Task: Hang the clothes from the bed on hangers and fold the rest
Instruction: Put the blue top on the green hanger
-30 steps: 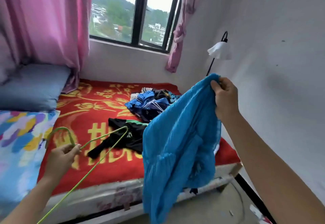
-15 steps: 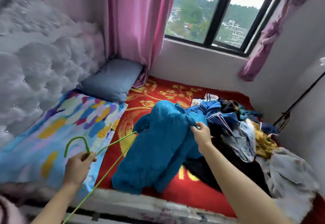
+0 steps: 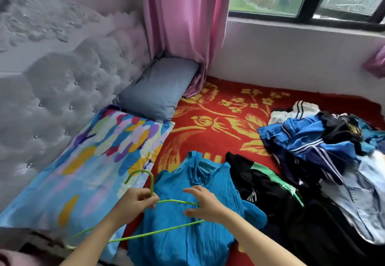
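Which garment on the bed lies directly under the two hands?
The plain turquoise garment at the bed's near edge: the left hand and right hand hold the green hanger over it. The black garment with green stripes lies untouched beside it.

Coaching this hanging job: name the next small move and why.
Probably slip the far corner of the thin green wire hanger into the neckline of the crinkled blue garment: left hand grips it below the hook, right hand holds that corner, and it is over the fabric, not inside.
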The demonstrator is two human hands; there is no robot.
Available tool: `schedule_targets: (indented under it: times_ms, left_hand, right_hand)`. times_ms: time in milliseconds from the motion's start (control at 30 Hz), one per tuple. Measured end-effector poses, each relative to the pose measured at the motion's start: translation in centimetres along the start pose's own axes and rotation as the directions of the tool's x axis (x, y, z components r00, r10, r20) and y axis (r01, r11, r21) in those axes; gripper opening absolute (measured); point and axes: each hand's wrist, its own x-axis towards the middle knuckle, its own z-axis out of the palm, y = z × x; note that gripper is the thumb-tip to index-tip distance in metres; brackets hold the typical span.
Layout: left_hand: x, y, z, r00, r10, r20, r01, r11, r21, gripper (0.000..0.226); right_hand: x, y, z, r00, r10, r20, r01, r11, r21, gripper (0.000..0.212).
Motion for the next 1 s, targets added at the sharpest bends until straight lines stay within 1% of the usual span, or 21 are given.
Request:
schedule_targets:
  times_ms: [67, 133, 167, 200, 267, 300, 367, 400, 433, 467, 500, 567, 600, 633, 700, 767, 833, 867, 900, 967, 1000]
  left_hand:
    - [1.1, 1.1, 1.2, 0.998, 0.021, 0.056, -0.023, 0.999, 0.023, 0.016]
    - [2.8, 2.0, 2.7, 0.995, 0.054, 0.079, -0.062, 0.993, 0.097, 0.012]
    - [3.5, 2.2, 3.4, 0.996, 0.057, 0.075, -0.069, 0.984, 0.163, 0.009]
    - [4.3, 2.3, 4.0, 0.996, 0.071, 0.061, -0.085, 0.955, 0.285, 0.005]
    - [5.7, 2.1, 5.0, 0.995, 0.102, -0.006, -0.079, 0.803, 0.59, 0.029]
    - [6.3, 1.9, 5.3, 0.995, 0.093, -0.042, -0.043, 0.753, 0.657, 0.038]
    - [7.7, 1.5, 6.0, 0.996, 0.037, -0.08, 0.024, 0.761, 0.649, 0.043]
    - [8.3, 1.0, 6.1, 0.996, 0.011, -0.085, 0.045, 0.771, 0.635, 0.042]
    - [9.0, 0.5, 6.3, 0.997, -0.023, -0.071, 0.063, 0.778, 0.625, 0.04]
    - [9.7, 0.0, 6.5, 0.997, -0.06, -0.047, 0.076, 0.784, 0.616, 0.037]
    - [10.2, -0.5, 6.6, 0.993, -0.111, -0.03, 0.108, 0.806, 0.582, 0.035]
    - [11.4, -1.4, 7.4, 0.983, -0.184, -0.002, 0.16, 0.847, 0.507, 0.029]
    - [11.9, -1.9, 7.8, 0.977, -0.215, 0.008, 0.184, 0.855, 0.486, 0.027]
    - [12.4, -2.4, 8.3, 0.971, -0.24, 0.019, 0.203, 0.858, 0.471, 0.025]
    - [14.0, -3.2, 9.1, 0.959, -0.276, 0.062, 0.222, 0.87, 0.441, 0.024]
    - [16.0, -3.8, 9.8, 0.942, -0.322, 0.097, 0.252, 0.866, 0.432, 0.022]
    - [17.4, -4.2, 10.2, 0.918, -0.385, 0.094, 0.323, 0.865, 0.385, 0.016]
    - [18.1, -4.4, 10.4, 0.909, -0.408, 0.086, 0.353, 0.863, 0.361, 0.012]
    - [18.8, -4.9, 10.5, 0.905, -0.419, 0.08, 0.368, 0.862, 0.348, 0.009]
    - [20.7, -5.8, 10.3, 0.892, -0.441, 0.093, 0.381, 0.848, 0.37, 0.01]
    - [21.3, -5.7, 10.2, 0.889, -0.447, 0.102, 0.38, 0.843, 0.381, 0.011]
  right_hand:
    - [0.6, -0.5, -0.2, 0.997, -0.027, 0.071, 0.018, 0.993, 0.12, 0.054]
    - [1.3, 0.0, -0.4, 0.993, -0.019, 0.116, -0.011, 0.969, 0.248, 0.033]
    - [1.7, 0.7, -0.4, 0.995, 0.006, 0.096, -0.031, 0.963, 0.268, 0.03]
    - [1.9, 1.8, -0.6, 0.996, 0.049, 0.069, -0.067, 0.957, 0.282, 0.032]
    - [1.7, 4.2, -1.3, 0.984, 0.18, 0.015, -0.176, 0.94, 0.292, 0.035]
    - [1.3, 5.7, -1.7, 0.971, 0.241, -0.011, -0.227, 0.929, 0.293, 0.034]
    - [0.1, 9.5, -2.8, 0.93, 0.353, -0.105, -0.309, 0.902, 0.301, 0.023]
    - [-0.8, 11.0, -3.3, 0.896, 0.401, -0.193, -0.335, 0.893, 0.301, 0.016]
    - [-1.8, 12.0, -3.8, 0.841, 0.445, -0.307, -0.346, 0.879, 0.327, 0.015]
    - [-2.8, 13.0, -4.3, 0.77, 0.474, -0.428, -0.298, 0.859, 0.416, 0.021]
    - [-3.5, 13.6, -4.7, 0.702, 0.491, -0.516, -0.187, 0.827, 0.53, 0.027]
    - [-4.9, 14.8, -5.6, 0.589, 0.546, -0.596, 0.001, 0.737, 0.676, 0.032]
    - [-5.5, 15.3, -6.1, 0.562, 0.571, -0.598, 0.039, 0.704, 0.709, 0.033]
    - [-6.0, 15.7, -6.7, 0.556, 0.585, -0.591, 0.049, 0.687, 0.725, 0.034]
    - [-6.7, 16.5, -8.1, 0.54, 0.607, -0.584, 0.029, 0.68, 0.733, 0.037]
    - [-6.7, 17.4, -9.6, 0.478, 0.651, -0.589, -0.012, 0.676, 0.737, 0.037]
    - [-6.5, 18.4, -10.9, 0.366, 0.75, -0.551, -0.143, 0.63, 0.763, 0.025]
    - [-6.1, 19.1, -11.4, 0.305, 0.806, -0.506, -0.25, 0.581, 0.775, 0.027]
    - [-5.9, 19.8, -11.5, 0.272, 0.849, -0.453, -0.36, 0.526, 0.77, 0.038]
    - [-4.7, 20.8, -11.2, 0.268, 0.905, -0.33, -0.559, 0.425, 0.712, 0.058]
    - [-4.6, 20.9, -10.6, 0.28, 0.913, -0.298, -0.617, 0.409, 0.672, 0.06]
